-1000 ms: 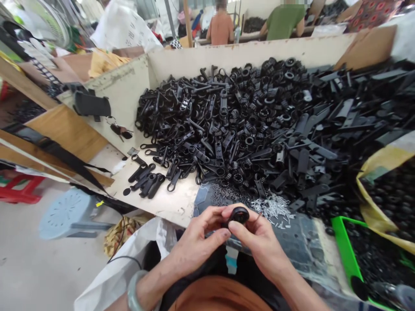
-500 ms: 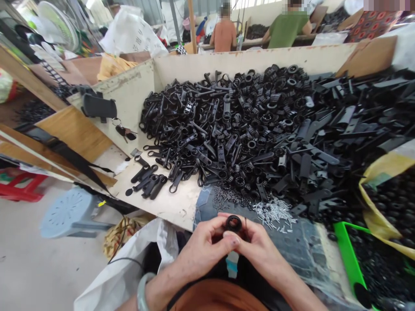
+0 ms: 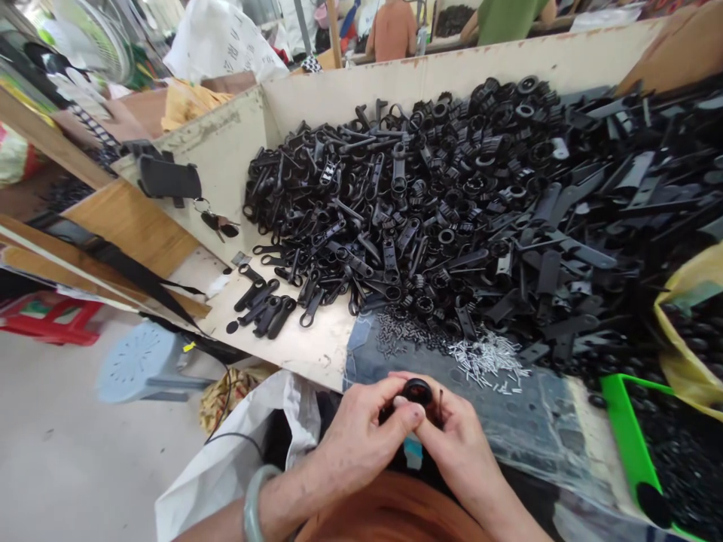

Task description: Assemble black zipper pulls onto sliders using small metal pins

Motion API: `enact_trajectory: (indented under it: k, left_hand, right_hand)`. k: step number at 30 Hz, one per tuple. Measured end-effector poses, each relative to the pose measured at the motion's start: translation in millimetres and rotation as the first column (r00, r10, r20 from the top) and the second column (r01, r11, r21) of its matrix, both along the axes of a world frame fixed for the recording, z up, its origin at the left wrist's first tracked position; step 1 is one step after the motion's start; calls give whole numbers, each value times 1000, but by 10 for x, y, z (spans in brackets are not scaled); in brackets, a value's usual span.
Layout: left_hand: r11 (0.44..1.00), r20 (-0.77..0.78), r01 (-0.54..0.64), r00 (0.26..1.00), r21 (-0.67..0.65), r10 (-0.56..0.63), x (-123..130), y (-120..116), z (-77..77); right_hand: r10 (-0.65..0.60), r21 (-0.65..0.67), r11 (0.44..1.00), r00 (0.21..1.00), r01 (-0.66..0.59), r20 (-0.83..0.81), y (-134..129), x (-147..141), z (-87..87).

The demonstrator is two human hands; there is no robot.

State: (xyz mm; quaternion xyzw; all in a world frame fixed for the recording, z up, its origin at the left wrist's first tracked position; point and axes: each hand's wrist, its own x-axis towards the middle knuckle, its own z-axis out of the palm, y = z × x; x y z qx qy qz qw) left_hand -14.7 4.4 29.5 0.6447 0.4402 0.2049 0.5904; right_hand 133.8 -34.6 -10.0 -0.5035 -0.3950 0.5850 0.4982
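The black ring was between the left hand and the right hand, both grips clamped on it, neither clearly nearer, its opening tilted upward, on the person's side of the silver pins. Fingers hid its underside and any long axis.

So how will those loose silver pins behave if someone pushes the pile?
The silver pins look straight and slim, so probably stiff. Their shiny surfaces suggest they may be slippery. Lying loose and crisscrossed, they'd likely scatter across the denim cloth rather than move together.
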Motion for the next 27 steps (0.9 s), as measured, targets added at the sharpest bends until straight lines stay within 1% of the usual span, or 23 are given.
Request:
enact_trajectory:
  k: [3, 5, 7, 8, 10, 12, 14, 17, 19, 21, 22, 23, 24, 25, 27]
  left_hand:
    - [1000, 10, 7, 1000, -13, -7, 26, 57, -17]
    - [998, 48, 10, 999, -56, -8, 50, 134, -52]
    - [985, 135, 13, 991, -173, 10, 57, 236, -85]
    - [969, 187, 23, 982, -248, 24, 47, 292, -93]
    - [917, 288, 55, 955, -394, 67, -3, 396, -89]
    - [873, 360, 81, 926, -482, 113, -77, 460, -70]
    - [864, 400, 76, 904, -498, 151, -144, 465, -66]
    - [899, 413, -24, 882, -437, 225, -208, 377, -122]
    - [914, 405, -135, 865, -382, 297, -268, 308, -197]
    - [905, 385, -255, 840, -340, 382, -386, 268, -275]
    - [886, 384, -314, 814, -342, 436, -470, 261, -304]
    - [853, 385, -367, 775, -371, 501, -567, 262, -322]
    - [807, 387, -412, 723, -423, 572, -670, 269, -327]
    - [750, 383, -445, 663, -489, 643, -772, 281, -319]
    - [624, 361, -467, 536, -626, 763, -945, 313, -278]
  right_hand:
    - [-11, -1, 1000, 1000, 11, 24, 34, 13, -20]
    - [-6, -24, 1000, 1000, 5, -11, 108, 27, -30]
    - [-2, -96, 995, 993, -10, -117, 224, 40, -30]
    - [-6, -142, 990, 984, -20, -178, 292, 45, -25]
    - [-24, -218, 975, 960, -40, -280, 432, 49, -4]
    - [-28, -244, 968, 941, -58, -338, 551, 31, 26]
    - [-13, -237, 968, 932, -78, -362, 633, -25, 45]
    - [20, -215, 972, 952, -89, -307, 695, -172, 13]
    - [82, -165, 979, 974, -118, -210, 735, -283, -43]
    - [176, -63, 982, 984, -178, -36, 809, -379, -95]
    - [212, -7, 977, 975, -212, 70, 864, -419, -108]
    - [232, 44, 969, 959, -242, 165, 927, -455, -108]
    - [242, 82, 960, 941, -268, 238, 995, -488, -95]
    - [248, 107, 952, 927, -287, 281, 1065, -520, -70]
    - [268, 123, 941, 918, -314, 294, 1190, -588, -2]
